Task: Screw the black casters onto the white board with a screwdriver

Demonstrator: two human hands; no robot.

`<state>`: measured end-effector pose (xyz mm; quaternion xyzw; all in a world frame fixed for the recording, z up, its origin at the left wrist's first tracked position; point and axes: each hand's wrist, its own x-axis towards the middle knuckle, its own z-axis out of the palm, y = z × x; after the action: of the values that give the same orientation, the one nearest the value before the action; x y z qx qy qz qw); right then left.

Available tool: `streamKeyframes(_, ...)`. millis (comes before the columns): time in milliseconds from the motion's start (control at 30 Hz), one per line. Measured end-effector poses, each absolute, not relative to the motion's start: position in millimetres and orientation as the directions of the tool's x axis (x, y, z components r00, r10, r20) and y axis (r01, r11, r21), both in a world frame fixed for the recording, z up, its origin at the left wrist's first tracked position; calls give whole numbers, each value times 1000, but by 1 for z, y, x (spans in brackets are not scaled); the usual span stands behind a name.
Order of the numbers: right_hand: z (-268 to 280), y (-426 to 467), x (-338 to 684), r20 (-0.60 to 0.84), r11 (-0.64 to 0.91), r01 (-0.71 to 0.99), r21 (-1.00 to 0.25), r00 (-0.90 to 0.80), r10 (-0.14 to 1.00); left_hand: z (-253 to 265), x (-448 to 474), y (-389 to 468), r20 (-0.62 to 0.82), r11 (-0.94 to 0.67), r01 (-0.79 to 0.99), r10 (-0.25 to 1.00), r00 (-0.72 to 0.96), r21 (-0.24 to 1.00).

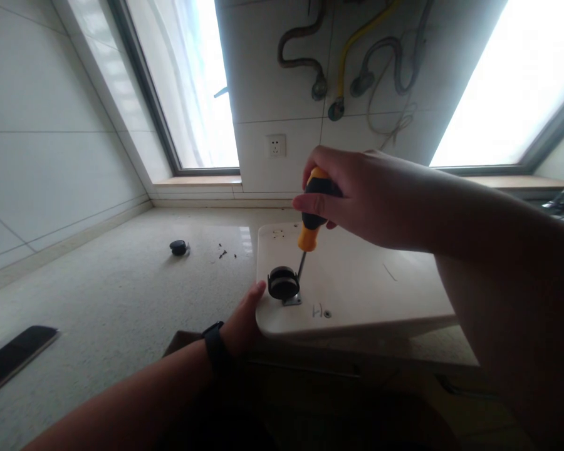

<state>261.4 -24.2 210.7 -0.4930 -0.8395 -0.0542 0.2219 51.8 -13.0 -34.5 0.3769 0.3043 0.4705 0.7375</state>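
Observation:
My right hand [343, 188] is wrapped round the yellow and black handle of a screwdriver [308, 241]. The shaft slants down to the metal mounting plate [292, 300] of a black caster wheel [283, 283], and the wheel hides part of that plate. Under the caster lies a white board [357, 282] with rounded corners, small holes and a pencil mark. My left hand [244, 319] grips the board's near left corner, thumb against its side and the other fingers mostly hidden. A black watch is on the left wrist.
A second black caster [178, 247] and several small screws [223, 254] lie on the speckled countertop [136, 300]. A dark phone-like slab [16, 357] is at the far left. Behind are a wall socket [276, 145], hoses [341, 69] and two bright windows.

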Motion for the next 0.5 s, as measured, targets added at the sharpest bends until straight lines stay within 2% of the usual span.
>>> streamKeyframes(133, 209, -27, 248, 498, 449, 888, -94, -349, 794, -39, 52, -11, -133, 300, -455, 922, 363, 839)
streamKeyframes(233, 206, -26, 238, 537, 348, 934, -77, -256, 804, -41, 53, -9, -123, 281, -479, 934, 335, 831)
streamKeyframes(433, 198, -16, 236, 561, 265, 947, -184, -120, 819, -38, 56, -7, -106, 261, -493, 941, 320, 830)
streamKeyframes(500, 197, -14, 236, 578, 306, 928, -213, -133, 805, -36, 57, -8, -117, 277, -500, 938, 328, 821)
